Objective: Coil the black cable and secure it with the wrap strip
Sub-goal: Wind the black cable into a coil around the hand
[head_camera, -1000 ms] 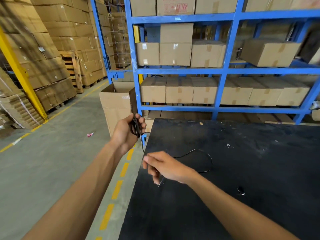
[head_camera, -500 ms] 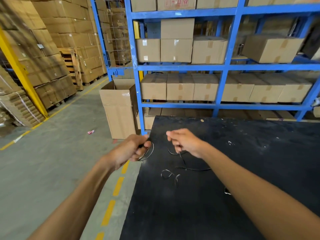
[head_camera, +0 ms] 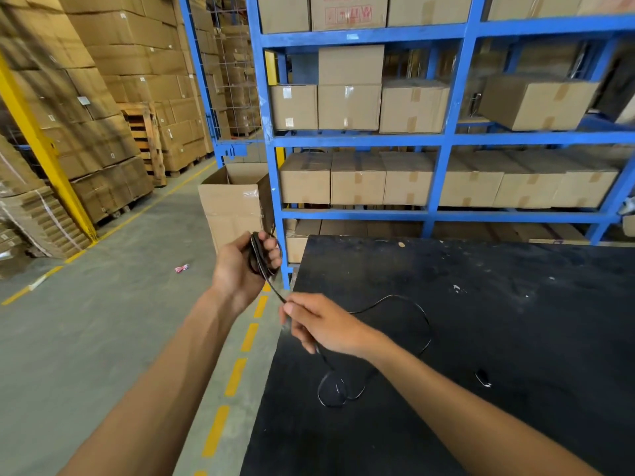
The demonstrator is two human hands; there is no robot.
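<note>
1. Fingers [head_camera: 273, 250] of the left hand [head_camera: 240, 266] are curled shut around a small bundle of coiled black cable [head_camera: 258, 255], held off the table's left edge, above the floor; fingers of the right hand [head_camera: 323, 326] are pinched closed on a stretch of the same cable just below and to the right.
2. Blue shelving [head_camera: 443, 139] is seen behind, loaded with cardboard boxes [head_camera: 357, 178].
3. Black table [head_camera: 515, 321] is shown at lower right, with both forearms reaching in from below (the right one lies over its surface).
4. An open carton [head_camera: 233, 204] stands on the floor, just left of the shelving.
5. Uncoiled cable is drawn taut between the two hands, then runs under the right hand to a small loop on the table, and a wider loop is laid beyond the wrist.
6. A small dark item [head_camera: 482, 376] lies on the table right of the forearm (too small to be identified).
</note>
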